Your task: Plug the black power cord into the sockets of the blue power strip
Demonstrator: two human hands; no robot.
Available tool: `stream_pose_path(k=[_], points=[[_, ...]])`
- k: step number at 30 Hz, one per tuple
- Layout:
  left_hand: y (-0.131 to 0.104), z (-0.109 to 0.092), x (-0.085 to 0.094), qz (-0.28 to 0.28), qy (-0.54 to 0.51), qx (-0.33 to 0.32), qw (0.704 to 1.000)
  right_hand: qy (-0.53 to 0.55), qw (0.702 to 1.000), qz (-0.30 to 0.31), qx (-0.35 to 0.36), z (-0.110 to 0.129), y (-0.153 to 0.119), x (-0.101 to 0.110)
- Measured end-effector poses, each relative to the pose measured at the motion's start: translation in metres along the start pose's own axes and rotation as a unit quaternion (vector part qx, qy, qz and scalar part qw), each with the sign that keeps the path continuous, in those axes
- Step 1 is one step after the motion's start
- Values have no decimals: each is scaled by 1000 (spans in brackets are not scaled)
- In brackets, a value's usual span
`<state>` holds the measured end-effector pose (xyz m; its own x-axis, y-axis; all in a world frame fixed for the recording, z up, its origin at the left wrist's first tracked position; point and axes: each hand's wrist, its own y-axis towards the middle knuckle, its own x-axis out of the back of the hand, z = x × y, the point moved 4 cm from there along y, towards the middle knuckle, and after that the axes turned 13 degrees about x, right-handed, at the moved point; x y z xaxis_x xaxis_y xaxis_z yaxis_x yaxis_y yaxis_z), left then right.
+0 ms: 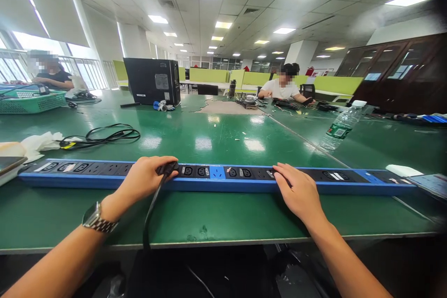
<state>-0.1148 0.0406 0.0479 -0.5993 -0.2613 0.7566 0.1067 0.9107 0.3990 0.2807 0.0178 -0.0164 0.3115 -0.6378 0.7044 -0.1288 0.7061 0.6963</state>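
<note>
A long blue power strip (223,185) with black socket panels lies across the green table. My left hand (141,178), a metal watch (99,218) on its wrist, is closed round a black plug (167,167) at the strip, left of the blue socket (217,172). The plug's cable (151,214) hangs down over the table's front edge. Whether the plug's pins sit in a socket is hidden. My right hand (296,191) rests on the strip right of centre, its fingers bent over the top and the thumb at the near side.
Beyond the strip are a coiled black cable (111,134), a black computer case (152,81) and a water bottle (342,125). A green basket (33,102) stands at the left. Two people sit farther back, one left, one right. The table's front edge (223,243) runs close before me.
</note>
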Motion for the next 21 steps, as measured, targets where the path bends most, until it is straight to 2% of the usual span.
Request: stream_pose_path(k=[3, 5, 8, 11, 14, 18, 21], points=[[4, -14, 6, -82, -105, 26, 991, -1, 1000, 2, -2, 1, 0, -1], [9, -32, 0, -97, -142, 21, 985, -1, 1000, 1, 0, 1, 0, 0], [20, -67, -29, -9, -129, -20, 991, 0, 1000, 2, 4, 0, 0, 0], [29, -86, -57, 39, -90, -1, 995, 1, 1000, 5, 4, -1, -1, 0], [29, -87, -73, 62, -61, 14, 996, 4, 1000, 3, 4, -1, -1, 0], [25, -78, -75, 53, -61, 9, 997, 6, 1000, -1, 4, 1, -1, 0], [24, -78, -75, 56, -18, -7, 998, 4, 1000, -1, 0, 1, 0, 1]])
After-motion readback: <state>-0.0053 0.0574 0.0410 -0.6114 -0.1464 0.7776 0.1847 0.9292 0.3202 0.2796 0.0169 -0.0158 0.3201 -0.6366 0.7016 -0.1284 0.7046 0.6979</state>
